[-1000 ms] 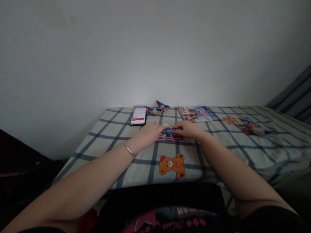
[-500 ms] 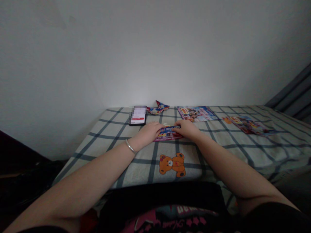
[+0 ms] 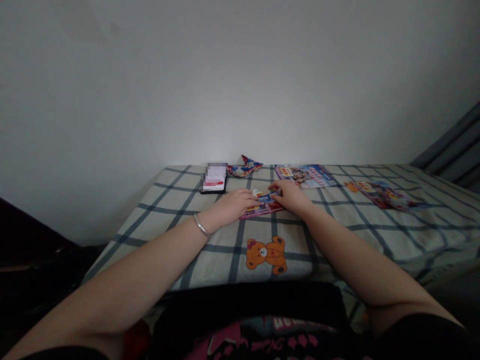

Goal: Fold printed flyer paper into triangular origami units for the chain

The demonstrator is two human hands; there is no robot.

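A colourful printed paper sheet (image 3: 262, 206), partly folded, lies on the checked bed sheet (image 3: 337, 235) in front of me. My left hand (image 3: 234, 204), with a silver bracelet on its wrist, rests flat on the sheet's left end and presses it down. My right hand (image 3: 291, 196) is at the right end, its fingers pinched on the folded upper edge of the paper. Both hands touch the same sheet, a short gap between them.
A phone (image 3: 214, 178) with a lit screen lies behind my left hand. A folded paper shape (image 3: 244, 168) sits by the wall. Two more printed sheets (image 3: 304, 176) (image 3: 386, 195) lie to the right. An orange bear print (image 3: 267, 254) marks the cloth near me.
My right hand has slid a little back and left along the paper's folded edge. My left hand has stayed pressed on the left end.
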